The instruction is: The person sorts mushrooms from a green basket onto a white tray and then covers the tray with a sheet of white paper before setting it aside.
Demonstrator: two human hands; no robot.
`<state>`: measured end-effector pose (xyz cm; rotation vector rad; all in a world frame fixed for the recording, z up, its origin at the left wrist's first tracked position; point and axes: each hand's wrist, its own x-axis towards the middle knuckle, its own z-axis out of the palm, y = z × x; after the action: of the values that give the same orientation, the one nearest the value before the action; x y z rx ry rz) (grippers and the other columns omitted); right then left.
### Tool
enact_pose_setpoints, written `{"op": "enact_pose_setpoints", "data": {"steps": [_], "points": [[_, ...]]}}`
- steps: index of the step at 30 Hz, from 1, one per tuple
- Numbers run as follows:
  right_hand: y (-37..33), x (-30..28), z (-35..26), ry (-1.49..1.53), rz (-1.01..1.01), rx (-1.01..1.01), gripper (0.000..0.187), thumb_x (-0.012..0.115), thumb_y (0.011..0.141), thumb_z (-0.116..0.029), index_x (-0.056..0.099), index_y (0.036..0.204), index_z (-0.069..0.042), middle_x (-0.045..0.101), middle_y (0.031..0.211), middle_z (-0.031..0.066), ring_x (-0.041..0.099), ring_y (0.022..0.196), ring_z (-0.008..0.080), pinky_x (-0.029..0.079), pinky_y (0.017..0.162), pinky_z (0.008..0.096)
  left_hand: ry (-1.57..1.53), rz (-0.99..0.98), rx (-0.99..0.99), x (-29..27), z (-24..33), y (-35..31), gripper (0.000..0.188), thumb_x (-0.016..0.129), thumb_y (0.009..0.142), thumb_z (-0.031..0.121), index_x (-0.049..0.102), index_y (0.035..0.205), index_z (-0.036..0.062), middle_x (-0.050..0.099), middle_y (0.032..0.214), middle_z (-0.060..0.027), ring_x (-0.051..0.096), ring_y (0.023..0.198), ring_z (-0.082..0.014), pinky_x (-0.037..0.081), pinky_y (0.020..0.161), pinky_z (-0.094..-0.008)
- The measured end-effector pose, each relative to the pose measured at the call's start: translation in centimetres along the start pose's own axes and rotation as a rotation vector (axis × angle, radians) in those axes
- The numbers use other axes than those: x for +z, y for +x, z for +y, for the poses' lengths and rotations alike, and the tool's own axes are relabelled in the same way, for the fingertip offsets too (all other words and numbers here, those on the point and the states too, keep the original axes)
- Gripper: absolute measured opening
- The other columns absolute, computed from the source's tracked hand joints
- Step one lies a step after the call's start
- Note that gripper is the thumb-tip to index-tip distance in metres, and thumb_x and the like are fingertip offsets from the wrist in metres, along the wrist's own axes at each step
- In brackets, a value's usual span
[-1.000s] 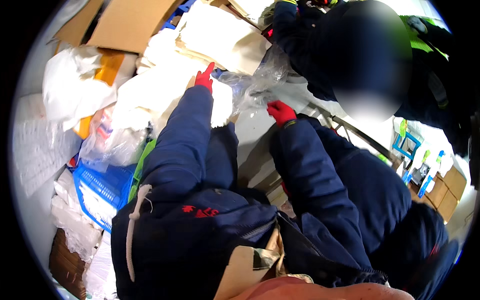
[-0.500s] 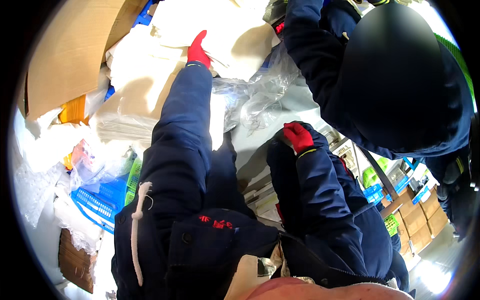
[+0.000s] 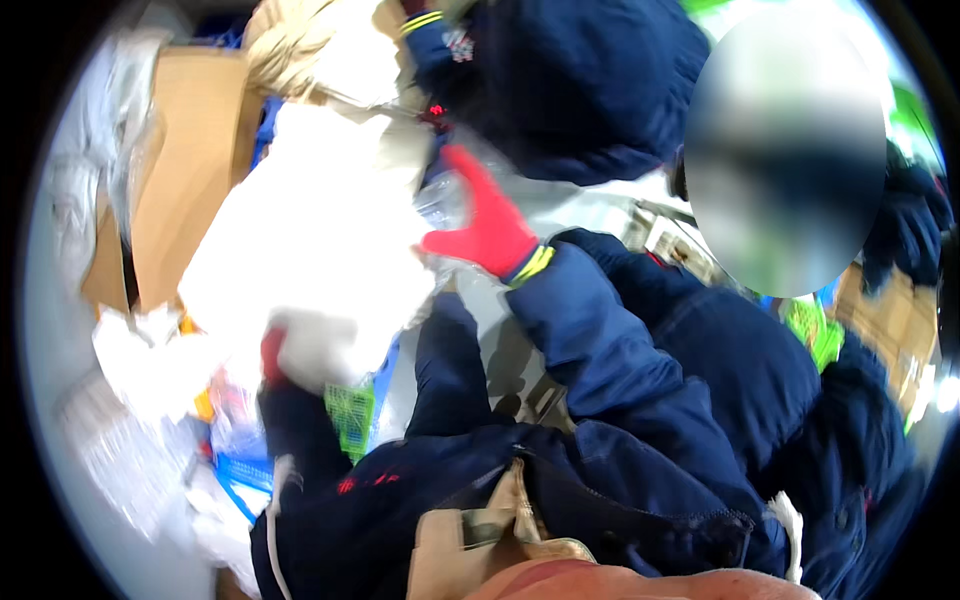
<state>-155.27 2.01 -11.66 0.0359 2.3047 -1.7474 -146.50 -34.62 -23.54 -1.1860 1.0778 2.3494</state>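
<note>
A pile of white sheets (image 3: pixel 320 215), perhaps cloth or soft foam and overexposed, lies before me at the left. My right hand (image 3: pixel 485 220), in a red glove, is beside the pile's right edge with thumb and fingers spread; nothing is in it. At the near-left edge of the pile is my left hand (image 3: pixel 272 352), also red-gloved and smeared by motion. A blurred white piece (image 3: pixel 322 348) covers its fingers, so their grip is hidden. Clear plastic film (image 3: pixel 437 205) shows between the pile and my right hand.
An open cardboard box (image 3: pixel 190 170) stands at the far left, with a beige cloth bundle (image 3: pixel 325 50) beyond the pile. Near my left arm are a green basket (image 3: pixel 350 415) and a blue basket (image 3: pixel 245 475). A co-worker in dark blue (image 3: pixel 590 90) bends in at the far side.
My left hand has come from the sheets' far part to their near-left edge. My right hand has risen from my lap to the pile's right side and opened. The view has shifted.
</note>
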Motion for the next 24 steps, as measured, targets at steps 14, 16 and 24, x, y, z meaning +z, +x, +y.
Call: {"op": "enact_pose_setpoints", "data": {"steps": [14, 16, 24], "points": [[-59.4, -11.5, -31.3, 0.549, -0.079, -0.567, 0.079, 0.073, 0.082, -0.033, 0.032, 0.143, -0.003, 0.050, 0.135, 0.0121, 0.046, 0.123, 0.0194, 0.036, 0.106, 0.0358, 0.993, -0.841, 0.125, 26.6, -1.0, -44.1, 0.032, 0.063, 0.084, 0.017, 0.062, 0.111, 0.0009, 0.066, 0.104, -0.0109, 0.063, 0.094, -0.0233, 0.049, 0.086, -0.0355], [-75.1, -12.7, -35.1, 0.567, -0.005, -0.418, 0.099, 0.085, 0.070, -0.026, 0.026, 0.145, -0.004, 0.049, 0.137, 0.0117, 0.046, 0.123, 0.0195, 0.040, 0.104, 0.0374, 1.139, -1.008, 0.123, 30.0, -6.9, -53.6, 0.031, 0.064, 0.083, 0.015, 0.062, 0.111, 0.0013, 0.067, 0.103, -0.0106, 0.064, 0.094, -0.0228, 0.049, 0.086, -0.0350], [-104.1, -11.6, -24.9, 0.349, 1.264, -0.551, 0.092, 0.087, 0.066, -0.018, 0.034, 0.140, -0.001, 0.053, 0.131, 0.0138, 0.052, 0.119, 0.0224, 0.045, 0.097, 0.0373, 1.479, -2.044, 0.053, 44.9, -43.5, -85.4, 0.029, 0.068, 0.081, 0.008, 0.063, 0.109, 0.0028, 0.068, 0.100, -0.0092, 0.065, 0.091, -0.0205, 0.050, 0.085, -0.0333]]}}
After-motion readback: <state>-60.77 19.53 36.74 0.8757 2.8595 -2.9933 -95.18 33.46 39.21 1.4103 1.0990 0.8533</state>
